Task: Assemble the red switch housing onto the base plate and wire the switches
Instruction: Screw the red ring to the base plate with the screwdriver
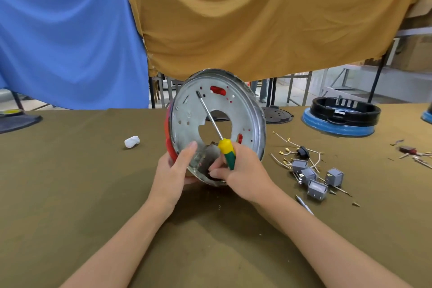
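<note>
Standing tilted on its edge at the table's middle, the base plate [187,121] is shown with its round metal face toward the camera, the red housing [168,140] visible behind its left rim and through slots near the top. Left hand [174,170]: wrapped around the plate's lower left edge, thumb pressed on the metal face. Right hand [243,170]: clasped around a screwdriver [228,151] with yellow-green handle, its shaft laid across the plate's central opening, tip near the upper holes. Switches [314,179]: grey blocks grouped with loose wires [286,145] to the right of the plate, on the olive table [70,194]. White wad [132,141]: left of the plate, apart from it. Black ring [343,114] on a blue base: far right. Blue cloth [70,42] and tan cloth [257,18]: hung behind the table.
</note>
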A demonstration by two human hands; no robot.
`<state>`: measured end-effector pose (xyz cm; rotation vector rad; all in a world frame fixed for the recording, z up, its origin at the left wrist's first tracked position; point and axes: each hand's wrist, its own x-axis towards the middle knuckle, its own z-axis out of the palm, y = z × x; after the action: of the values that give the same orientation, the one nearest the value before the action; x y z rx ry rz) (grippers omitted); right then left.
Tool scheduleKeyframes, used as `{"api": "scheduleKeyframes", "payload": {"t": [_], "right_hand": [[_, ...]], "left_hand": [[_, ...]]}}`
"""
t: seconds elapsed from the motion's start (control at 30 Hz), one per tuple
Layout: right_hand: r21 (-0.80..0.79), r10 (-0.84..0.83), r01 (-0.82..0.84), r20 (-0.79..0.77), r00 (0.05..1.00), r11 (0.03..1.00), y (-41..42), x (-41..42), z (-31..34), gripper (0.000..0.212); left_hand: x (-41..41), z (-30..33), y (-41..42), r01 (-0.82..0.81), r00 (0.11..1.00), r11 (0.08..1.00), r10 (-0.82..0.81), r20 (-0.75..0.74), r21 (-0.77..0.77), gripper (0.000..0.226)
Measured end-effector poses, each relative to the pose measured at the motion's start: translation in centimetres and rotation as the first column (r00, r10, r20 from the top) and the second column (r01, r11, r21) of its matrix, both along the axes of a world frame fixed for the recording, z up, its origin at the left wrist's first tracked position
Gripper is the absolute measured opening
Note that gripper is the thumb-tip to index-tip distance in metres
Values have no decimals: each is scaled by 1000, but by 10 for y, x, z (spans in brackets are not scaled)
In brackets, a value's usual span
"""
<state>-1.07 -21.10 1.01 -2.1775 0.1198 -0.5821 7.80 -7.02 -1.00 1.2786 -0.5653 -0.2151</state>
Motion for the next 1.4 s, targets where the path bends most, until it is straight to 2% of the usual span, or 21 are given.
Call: {"api": "scheduleKeyframes", "payload": {"t": [0.17, 0.33, 0.47, 0.63, 0.8, 1.0, 1.23, 1.4], "right_hand": [[40, -13, 13, -7, 1000, 999, -1, 0, -2, 33], [-11, -27, 27, 16, 1000, 1000, 2, -1, -3, 33], [-108, -30, 35, 43, 999, 994, 6, -1, -6, 29], [-21, -25, 25, 18, 1000, 999, 0, -1, -3, 42], [-108, -68, 75, 64, 996, 991, 3, -1, -7, 37], [-84, -2, -5, -80, 997, 996, -3, -1, -3, 19], [-213, -97, 101, 28, 995, 972, 8, 0, -10, 24], [-17, -132, 132, 23, 991, 991, 3, 2, -9, 19]], "left_hand": [[-1, 1, 1, 5, 999, 1000, -5, 52, 9, 30], [1, 1, 2, 2, 999, 1000, -1, 50, -7, 46], [0, 1, 2, -2, 997, 1000, 2, 74, 3, 38], [0, 1, 2, 9, 999, 1000, -10, 48, 8, 37], [0, 2, 1, 5, 999, 1000, -5, 51, 0, 42], [-2, 1, 1, 15, 995, 1000, -17, 100, 17, 37], [-3, 1, -1, -8, 994, 1000, 6, 108, 24, 44], [-5, 1, -1, 8, 990, 999, -15, 138, 47, 40]]}}
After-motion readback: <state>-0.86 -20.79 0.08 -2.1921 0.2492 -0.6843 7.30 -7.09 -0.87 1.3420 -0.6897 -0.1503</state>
